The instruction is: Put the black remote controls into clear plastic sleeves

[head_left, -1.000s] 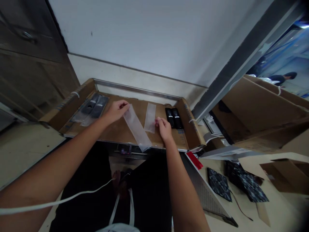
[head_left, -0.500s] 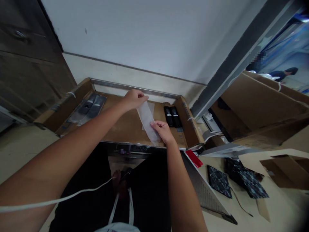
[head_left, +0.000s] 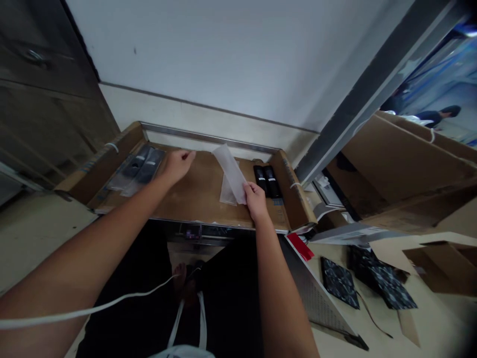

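In the head view, my right hand (head_left: 255, 198) pinches the lower end of a clear plastic bag (head_left: 230, 168), long and narrow, tilted up to the left. A second clear plastic bag (head_left: 227, 193) lies flat beneath it on the cardboard-lined tray (head_left: 194, 199). My left hand (head_left: 179, 165) is above the tray, left of the bags, with its fingers curled closed; anything inside them is hidden. Two black objects (head_left: 267, 181) with small white labels lie side by side just right of my right hand. Further left are dark pieces in clear bags (head_left: 140, 166).
Cardboard walls (head_left: 292, 191) edge the tray at both ends. A white cable (head_left: 122, 298) crosses my left forearm and lap. A large cardboard box (head_left: 421, 169) stands to the right, near a metal post (head_left: 357, 99). Dark patterned pieces (head_left: 339, 281) lie lower right; another person is far behind.
My left hand has let go of the bag's upper end and moved left. The bag's free end now points up and left from my right hand, which has shifted slightly.
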The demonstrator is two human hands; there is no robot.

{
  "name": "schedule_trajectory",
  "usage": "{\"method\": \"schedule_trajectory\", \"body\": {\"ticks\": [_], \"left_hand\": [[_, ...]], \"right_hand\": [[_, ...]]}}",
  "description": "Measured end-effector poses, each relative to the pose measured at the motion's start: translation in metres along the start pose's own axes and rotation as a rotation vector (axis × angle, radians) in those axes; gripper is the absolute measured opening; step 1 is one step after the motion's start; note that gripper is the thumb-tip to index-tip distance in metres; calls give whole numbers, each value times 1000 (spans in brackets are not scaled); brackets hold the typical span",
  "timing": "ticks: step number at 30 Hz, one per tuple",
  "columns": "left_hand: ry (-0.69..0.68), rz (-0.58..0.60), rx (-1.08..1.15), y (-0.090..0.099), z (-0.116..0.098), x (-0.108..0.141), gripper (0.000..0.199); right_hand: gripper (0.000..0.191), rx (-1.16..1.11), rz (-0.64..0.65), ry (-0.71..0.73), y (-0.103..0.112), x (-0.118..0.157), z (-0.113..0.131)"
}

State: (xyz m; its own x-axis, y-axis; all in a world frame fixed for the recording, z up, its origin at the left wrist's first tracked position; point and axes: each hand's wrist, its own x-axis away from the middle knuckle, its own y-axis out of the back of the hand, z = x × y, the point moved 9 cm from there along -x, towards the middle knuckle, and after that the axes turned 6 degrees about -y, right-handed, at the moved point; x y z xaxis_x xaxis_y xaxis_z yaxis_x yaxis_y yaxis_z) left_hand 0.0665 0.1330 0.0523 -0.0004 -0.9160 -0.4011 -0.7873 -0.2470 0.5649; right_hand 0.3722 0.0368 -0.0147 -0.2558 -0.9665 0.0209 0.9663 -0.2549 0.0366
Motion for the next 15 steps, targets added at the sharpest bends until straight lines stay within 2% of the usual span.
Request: {"method": "schedule_trajectory", "body": {"ticks": [2,5,10,12,15], "left_hand": [[8,17,-4,-3,23,25,31],[-38,72,6,-8,32,48,34],[-50,119,-42,-9,23,50,31],[-51,115,-35,-8,22,49,31],[-52,112,-20,-8,23,49,31]], "right_hand": [[37,38,-13,-9,-4,-5,-3],[36,80,-67,-53,-6,-10,-7],[48,81,-75,-126,-10,-4,-10],[55,80,-54,-99,-11,0,-8],[54,151,-87,17,-6,7,-1]]}}
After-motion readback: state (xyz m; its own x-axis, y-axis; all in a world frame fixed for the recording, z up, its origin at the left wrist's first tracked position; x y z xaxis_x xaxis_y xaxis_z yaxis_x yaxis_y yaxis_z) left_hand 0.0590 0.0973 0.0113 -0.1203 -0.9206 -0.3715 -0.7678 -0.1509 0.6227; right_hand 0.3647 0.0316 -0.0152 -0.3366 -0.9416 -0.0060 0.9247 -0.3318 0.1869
